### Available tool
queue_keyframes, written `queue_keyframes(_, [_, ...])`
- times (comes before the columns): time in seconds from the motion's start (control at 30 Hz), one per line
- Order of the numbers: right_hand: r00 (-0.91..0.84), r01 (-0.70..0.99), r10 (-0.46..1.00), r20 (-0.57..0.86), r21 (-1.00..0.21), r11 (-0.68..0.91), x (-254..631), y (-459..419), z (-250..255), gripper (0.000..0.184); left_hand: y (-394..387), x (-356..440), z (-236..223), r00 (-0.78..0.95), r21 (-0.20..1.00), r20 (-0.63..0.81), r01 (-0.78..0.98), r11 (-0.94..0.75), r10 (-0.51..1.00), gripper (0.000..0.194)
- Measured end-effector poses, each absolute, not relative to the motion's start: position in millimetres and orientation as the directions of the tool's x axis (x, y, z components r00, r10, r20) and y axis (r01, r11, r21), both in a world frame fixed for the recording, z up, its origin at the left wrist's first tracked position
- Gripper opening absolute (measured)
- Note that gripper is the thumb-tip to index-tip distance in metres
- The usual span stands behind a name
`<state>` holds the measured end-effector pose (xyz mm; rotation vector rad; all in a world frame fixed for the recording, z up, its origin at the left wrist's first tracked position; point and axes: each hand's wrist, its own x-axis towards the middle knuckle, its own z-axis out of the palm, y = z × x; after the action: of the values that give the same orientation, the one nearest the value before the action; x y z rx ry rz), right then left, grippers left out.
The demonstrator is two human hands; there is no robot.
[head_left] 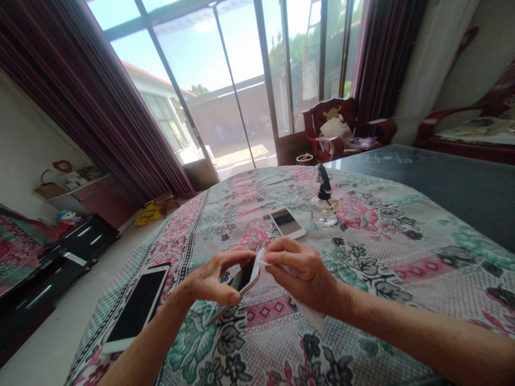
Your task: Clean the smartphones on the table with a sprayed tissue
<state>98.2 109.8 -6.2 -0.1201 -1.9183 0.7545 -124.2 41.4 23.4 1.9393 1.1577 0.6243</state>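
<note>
My left hand [219, 276] grips a white-edged smartphone [250, 274] by its sides, thumb at the near edge and fingers at the far one. The phone is tilted above the table, its dark screen partly hidden by the hand. A white tissue [308, 313] is pinched in my right hand [300, 271], pressed against the phone's right end, with a loose corner hanging below. Beyond my hands, another white smartphone [288, 222] lies flat. Beside it stands a clear spray bottle [324, 209] with a black nozzle. A larger white tablet [139, 305] with a dark screen rests left of my left forearm.
A floral cloth [257, 354] covers the table. A dark glossy table [434, 182] adjoins at the right, with a wooden armchair [333, 126] behind. Black drawers [86, 241] and a yellow bag [148, 213] are at the left, a large window [225, 80] ahead.
</note>
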Motion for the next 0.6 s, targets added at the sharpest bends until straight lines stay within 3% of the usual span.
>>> queue_keyframes(0.2, [-0.478,-0.138,0.486,0.732,-0.609,0.781,95.8,125.3,-20.1,0.013,41.7,-121.4,23.2,0.474,0.842,0.004,0.473,-0.259,0.881,0.077])
queue_keyframes(0.6, [-0.467,-0.248,0.419,0.778,-0.571,0.783,97.5,102.0,-7.1,0.015,43.3,-126.9,24.6,0.442,0.837,0.005,0.489,-0.246,0.897,0.075])
